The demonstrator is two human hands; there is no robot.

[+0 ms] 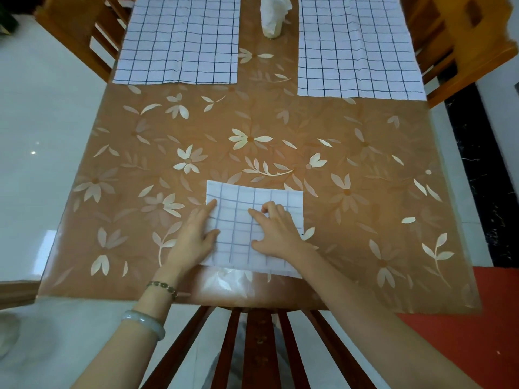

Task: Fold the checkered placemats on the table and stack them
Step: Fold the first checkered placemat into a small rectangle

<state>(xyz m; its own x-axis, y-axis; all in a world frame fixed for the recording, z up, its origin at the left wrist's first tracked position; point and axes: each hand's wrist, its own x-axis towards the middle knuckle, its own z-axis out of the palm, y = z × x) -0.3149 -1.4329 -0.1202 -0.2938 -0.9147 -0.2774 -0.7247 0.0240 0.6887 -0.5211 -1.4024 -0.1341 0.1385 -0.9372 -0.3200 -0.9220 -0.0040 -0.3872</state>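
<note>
The left grip (pixel 193 234), lying flat and open, and the right grip (pixel 276 228), pressing with loosely bent fingers and clasping nothing, are smoothing the folded checkered placemat (pixel 252 197) at the table's (pixel 365 178) near edge, so reaching for the unfolded far-left placemat (pixel 179 40) or far-right placemat (pixel 356 49) is likely coming next.

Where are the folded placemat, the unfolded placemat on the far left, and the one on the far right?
folded placemat (pixel 252 196): head view, uncovered top strip.
far-left unfolded placemat (pixel 179 40): head view, its centre.
far-right unfolded placemat (pixel 356 49): head view, its centre.
</note>
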